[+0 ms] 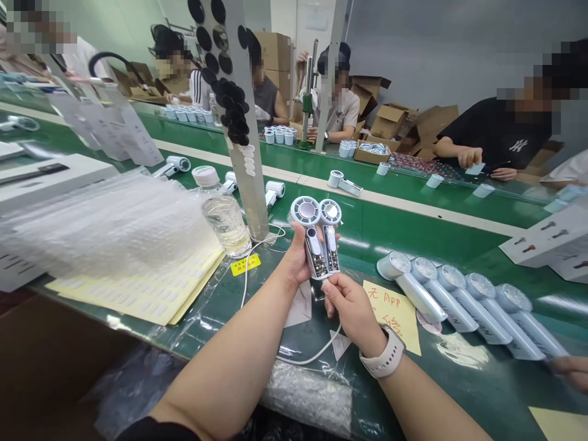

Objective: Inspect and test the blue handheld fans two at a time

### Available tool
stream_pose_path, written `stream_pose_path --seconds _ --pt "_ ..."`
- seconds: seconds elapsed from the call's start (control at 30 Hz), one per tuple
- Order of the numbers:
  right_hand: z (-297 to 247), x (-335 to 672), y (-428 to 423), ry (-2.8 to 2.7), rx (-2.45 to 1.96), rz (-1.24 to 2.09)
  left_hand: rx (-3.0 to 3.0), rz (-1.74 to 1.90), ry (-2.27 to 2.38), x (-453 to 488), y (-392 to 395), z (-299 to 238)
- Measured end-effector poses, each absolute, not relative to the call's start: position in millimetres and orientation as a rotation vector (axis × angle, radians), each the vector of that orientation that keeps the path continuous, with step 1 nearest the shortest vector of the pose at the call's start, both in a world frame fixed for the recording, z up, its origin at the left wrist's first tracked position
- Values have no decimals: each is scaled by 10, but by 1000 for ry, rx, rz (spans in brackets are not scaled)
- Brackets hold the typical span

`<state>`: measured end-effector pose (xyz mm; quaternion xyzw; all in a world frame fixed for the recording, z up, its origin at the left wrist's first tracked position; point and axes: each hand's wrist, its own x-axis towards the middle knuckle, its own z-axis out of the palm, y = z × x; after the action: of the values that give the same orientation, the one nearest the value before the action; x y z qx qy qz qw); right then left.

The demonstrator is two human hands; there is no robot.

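Observation:
Two light-blue handheld fans stand side by side over the bench, a larger-looking left one [305, 211] and a right one [331, 212]. Their handles are uncovered at the front, so dark circuit boards show. My left hand [297, 257] is closed round the handles, thumb on the left side. At the handles' bottom end, my right hand [350, 305] pinches the end of a white cable [316, 360]. My fingers hide its plug, so whether it sits in a fan I cannot tell. A pale watch [384, 355] is on my right wrist.
Several finished-looking fans [452, 294] lie in a row at right, with another person's hand [574, 370] at their end. A water bottle [225, 220], metal post [248, 165] and label sheets [138, 288] stand left. Beyond runs a green conveyor [404, 220], with co-workers opposite.

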<state>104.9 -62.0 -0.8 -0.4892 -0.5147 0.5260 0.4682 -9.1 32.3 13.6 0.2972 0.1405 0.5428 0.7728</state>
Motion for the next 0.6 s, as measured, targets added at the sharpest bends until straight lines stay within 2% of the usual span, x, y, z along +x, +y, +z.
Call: stream_pose_path --seconds 0.23,0.47,0.6 --pt "-29 941 -683 -1117 -1243 1255 604 1189 353 -48 301 104" --pt "-17 1011 -658 -1408 -1257 1021 466 1191 344 -56 317 58" --pt "-45 1053 -609 -1381 -1244 996 435 1216 369 -75 352 37"
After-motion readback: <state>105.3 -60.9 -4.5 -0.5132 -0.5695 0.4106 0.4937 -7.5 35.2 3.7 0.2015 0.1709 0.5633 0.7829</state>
